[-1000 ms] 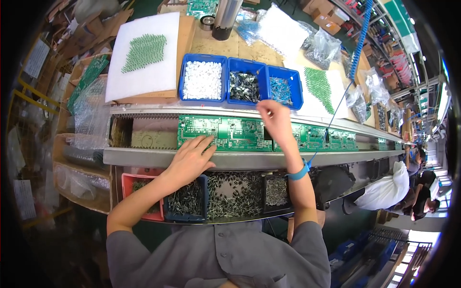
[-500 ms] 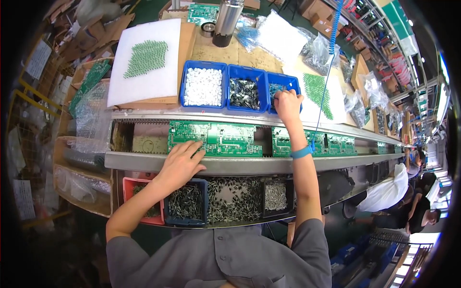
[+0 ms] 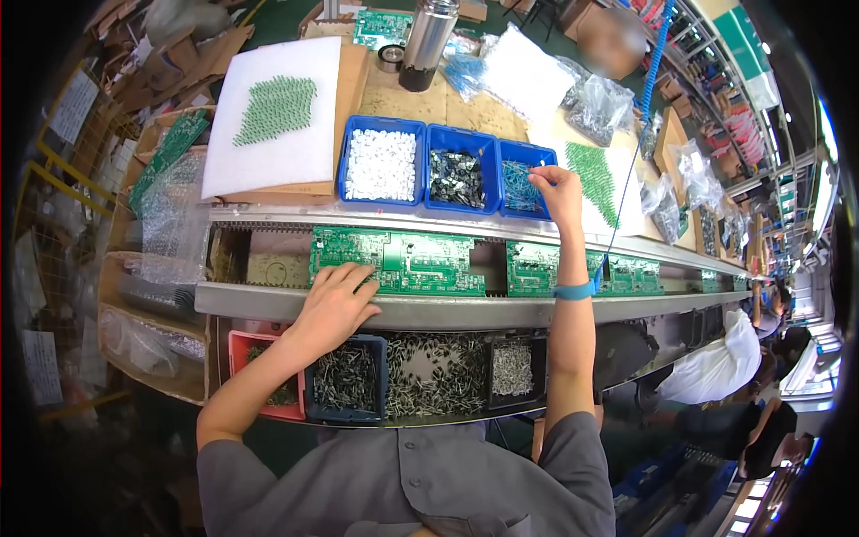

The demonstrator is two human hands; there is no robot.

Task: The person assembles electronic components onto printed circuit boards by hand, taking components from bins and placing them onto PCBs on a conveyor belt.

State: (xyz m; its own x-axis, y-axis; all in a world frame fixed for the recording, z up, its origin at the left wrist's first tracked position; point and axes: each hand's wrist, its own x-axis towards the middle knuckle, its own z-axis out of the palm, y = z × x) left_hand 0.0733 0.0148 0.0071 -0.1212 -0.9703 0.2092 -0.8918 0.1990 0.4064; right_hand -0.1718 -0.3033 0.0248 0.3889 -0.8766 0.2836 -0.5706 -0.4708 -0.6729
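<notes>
Hand assembly at a conveyor track beside a desk. The left hand is spread, its fingertips over the near left part of a green printed circuit board; how firmly it presses cannot be told. The board lies flat in the track, behind the near metal rail, with further boards to its right. The right hand, above a blue wristband, is at the right edge of the rightmost blue bin, thumb and forefinger pressed together; whether a part is pinched between them cannot be told. Blue leaded components lie tangled in this bin; the two bins to its left contain black parts and white parts.

Handling (judged from appearance): the components should be very light, with thin leads that bend and snag readily. A fingertip pinch across the body, leads free, would suit them best. The board is probably light and stiff, yet vulnerable at its small mounted parts and to flexing; it is best held by its bare edges, with only light pressure upon the face.
</notes>
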